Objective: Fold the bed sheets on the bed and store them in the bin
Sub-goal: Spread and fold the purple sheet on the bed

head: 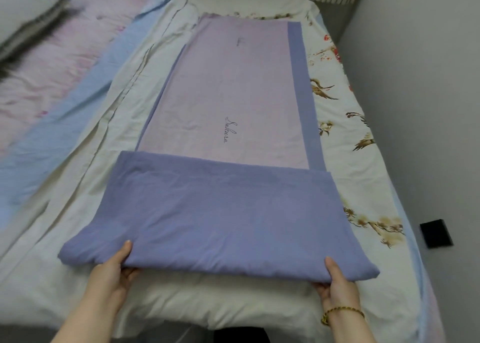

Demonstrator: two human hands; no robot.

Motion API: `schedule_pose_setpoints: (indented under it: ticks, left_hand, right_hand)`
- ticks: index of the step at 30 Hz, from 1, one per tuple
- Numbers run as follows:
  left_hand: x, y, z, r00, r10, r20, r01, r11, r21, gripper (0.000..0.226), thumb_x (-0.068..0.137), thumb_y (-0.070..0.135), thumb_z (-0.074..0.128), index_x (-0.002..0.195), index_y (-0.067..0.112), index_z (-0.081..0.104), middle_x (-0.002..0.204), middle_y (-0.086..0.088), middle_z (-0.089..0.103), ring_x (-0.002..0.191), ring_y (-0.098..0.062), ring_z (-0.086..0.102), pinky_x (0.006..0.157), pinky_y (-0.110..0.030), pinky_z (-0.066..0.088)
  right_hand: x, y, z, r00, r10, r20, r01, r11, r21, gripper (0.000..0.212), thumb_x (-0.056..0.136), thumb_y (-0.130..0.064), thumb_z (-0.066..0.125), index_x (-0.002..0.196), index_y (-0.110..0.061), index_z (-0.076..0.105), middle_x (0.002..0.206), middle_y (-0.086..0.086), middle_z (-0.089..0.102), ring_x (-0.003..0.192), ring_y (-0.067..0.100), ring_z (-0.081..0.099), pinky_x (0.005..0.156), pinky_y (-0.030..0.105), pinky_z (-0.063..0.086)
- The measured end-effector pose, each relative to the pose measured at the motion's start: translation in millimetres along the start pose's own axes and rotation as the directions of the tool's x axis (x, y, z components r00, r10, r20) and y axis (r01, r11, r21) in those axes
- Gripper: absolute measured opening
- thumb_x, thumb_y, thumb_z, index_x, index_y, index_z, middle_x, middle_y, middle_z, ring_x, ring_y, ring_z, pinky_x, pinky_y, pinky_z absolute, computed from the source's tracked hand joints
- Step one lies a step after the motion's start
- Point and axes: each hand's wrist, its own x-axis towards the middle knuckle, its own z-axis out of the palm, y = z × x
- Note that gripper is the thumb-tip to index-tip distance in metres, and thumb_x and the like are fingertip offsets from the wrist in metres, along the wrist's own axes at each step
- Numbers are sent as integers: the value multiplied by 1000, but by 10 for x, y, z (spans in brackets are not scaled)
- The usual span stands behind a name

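A long purple sheet, pale lilac on top with darker violet borders and script lettering, lies lengthwise down the middle of the bed. Its near end is folded over into a thick violet band. My left hand grips the band's near edge at the left, thumb on top and fingers underneath. My right hand, with a gold bracelet at the wrist, grips the same edge at the right in the same way. The near edge is lifted slightly off the bed. No bin is in view.
Under the purple sheet lies a cream sheet. A floral sheet runs along the right, a pale blue and pink one along the left. A pillow sits far left. A grey wall borders the right side.
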Motion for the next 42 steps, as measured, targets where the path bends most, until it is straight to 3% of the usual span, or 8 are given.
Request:
schedule_pose_setpoints:
  ticks: [5,9,18,22,27,36,39,42]
  left_hand:
    - [-295,267,12,992,111,-60,-107,992,69,42,92,6,49,134,5,42,112,-3,64,96,-17,60,82,-21,51]
    - [-310,604,146,949,292,-114,-262,939,224,55,90,23,56,135,-5,40,139,-15,45,125,-31,45,99,-34,36]
    - [-127,1221,841,897,429,-106,-333,814,476,53,96,27,47,136,-7,38,140,-24,40,128,-38,39,102,-41,32]
    - [51,1526,1282,851,512,-113,-363,731,578,50,97,27,42,130,-10,44,132,-31,46,121,-43,44,97,-43,36]
    - [453,1864,1824,817,569,-94,-366,637,678,51,98,31,38,131,-8,45,136,-29,44,126,-43,40,101,-42,33]
    - [1459,2240,2637,864,501,-59,-241,512,824,57,96,41,37,132,-3,46,137,-24,45,127,-42,38,107,-41,27]
    - [1990,2163,2863,896,426,127,-306,383,871,51,97,38,37,136,6,43,142,-17,43,131,-36,38,110,-42,28]
    - [2449,1898,2835,873,283,398,-422,24,906,52,97,37,39,145,18,30,151,-9,31,139,-27,28,113,-36,22]
  right_hand:
    - [-262,-319,-83,994,-80,71,84,995,-48,40,91,1,46,128,-14,42,96,-3,56,76,14,57,40,23,52]
    - [-295,-597,79,977,-135,168,148,987,-66,34,92,-1,44,120,-19,42,95,-7,57,82,13,55,41,22,52]
    - [123,-1077,658,963,-176,206,202,973,-113,20,95,-9,40,114,-12,42,95,1,57,82,14,55,54,27,56]
    - [476,-1351,1088,970,-176,166,201,968,-150,18,97,-15,39,85,-7,50,80,1,62,76,10,52,61,23,47]
    - [873,-1683,1695,958,-185,218,224,959,-175,42,95,-21,44,130,2,42,114,12,52,79,15,57,62,30,46]
    - [1719,-1969,2651,940,-161,299,256,915,-312,24,97,-23,39,109,-3,45,53,-2,67,44,7,64,43,19,52]
    - [2022,-1811,2888,910,-101,401,319,789,-525,39,99,-32,33,132,-11,40,100,-1,65,95,12,63,81,26,50]
    - [2342,-1483,2884,895,-37,445,428,361,-829,58,96,-29,44,147,-15,19,145,1,31,139,17,24,113,33,19]
